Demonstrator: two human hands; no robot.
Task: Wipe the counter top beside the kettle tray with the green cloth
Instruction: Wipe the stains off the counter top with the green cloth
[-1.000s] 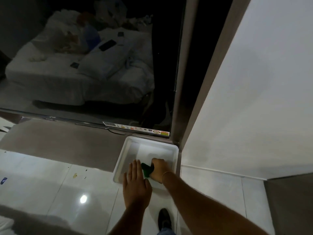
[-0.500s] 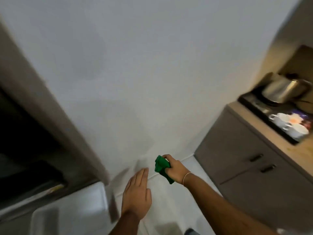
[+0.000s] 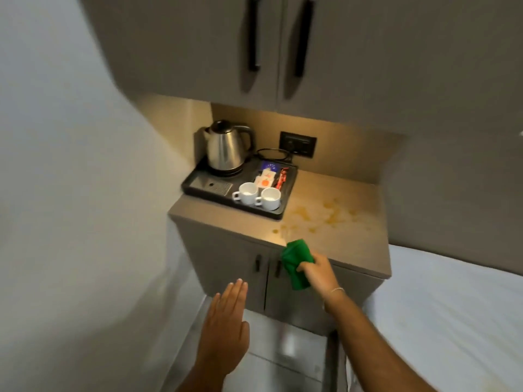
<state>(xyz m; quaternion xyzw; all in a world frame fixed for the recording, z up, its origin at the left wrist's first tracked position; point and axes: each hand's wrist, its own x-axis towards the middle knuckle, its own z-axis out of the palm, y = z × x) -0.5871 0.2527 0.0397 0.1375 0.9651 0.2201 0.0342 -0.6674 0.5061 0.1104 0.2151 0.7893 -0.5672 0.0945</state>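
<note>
My right hand (image 3: 321, 274) grips a bunched green cloth (image 3: 295, 265) in the air just in front of the counter's front edge. The beige counter top (image 3: 334, 222) carries yellowish splatter stains to the right of the black kettle tray (image 3: 195, 183). On that tray stand a steel kettle (image 3: 226, 149), two white cups (image 3: 257, 195) and several sachets. My left hand (image 3: 226, 329) hovers flat and empty, lower down, in front of the cabinet doors.
Grey upper cabinets with long black handles (image 3: 253, 35) hang above the counter. A black wall socket (image 3: 297, 144) with the kettle cord sits behind the tray. A white bed (image 3: 452, 321) lies at the right, a white wall at the left.
The view swung from a white bin on the floor to the kettle counter. My right hand lifted the green cloth from the bin and carried it up to the counter's edge.
</note>
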